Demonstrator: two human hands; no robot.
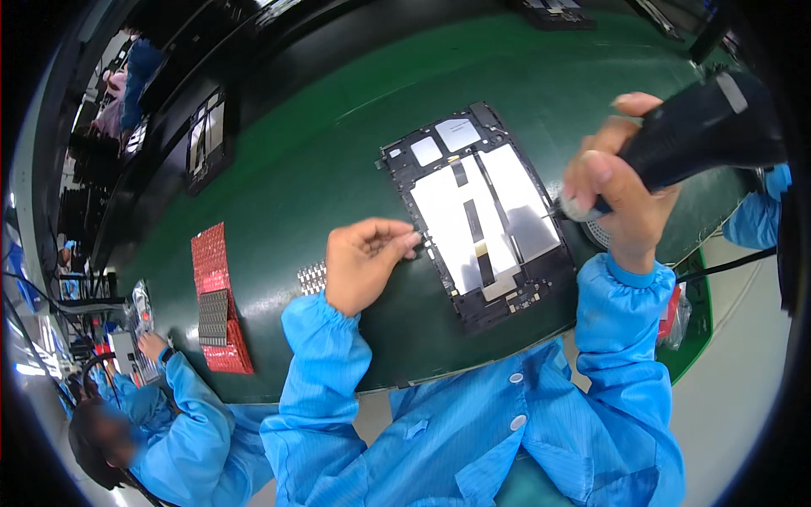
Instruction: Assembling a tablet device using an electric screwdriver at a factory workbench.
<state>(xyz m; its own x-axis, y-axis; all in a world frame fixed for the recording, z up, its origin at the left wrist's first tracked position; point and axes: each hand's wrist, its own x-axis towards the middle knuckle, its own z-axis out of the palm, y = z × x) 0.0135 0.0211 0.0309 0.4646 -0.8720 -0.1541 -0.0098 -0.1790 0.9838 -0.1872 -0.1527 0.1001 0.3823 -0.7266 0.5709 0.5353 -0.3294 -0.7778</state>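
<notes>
An opened tablet (439,211) lies on the green bench, its black frame and large silver-white battery packs exposed. My left hand (363,262) is closed in a pinch at the tablet's left edge; whatever sits between thumb and forefinger is too small to make out. My right hand (621,182) grips a black electric screwdriver (710,127), held tilted with its body up to the right. The screwdriver's tip reaches the tablet's right edge, though blur hides whether it touches. Small metal parts in rows (311,279) lie just left of my left wrist.
Red bubble wrap (211,262) with a grey sheet of small parts (213,318) lies on the left. Another opened tablet (207,139) rests at the far left. A co-worker in a blue sleeve (194,380) works at lower left. A green bin (697,338) stands below the right edge.
</notes>
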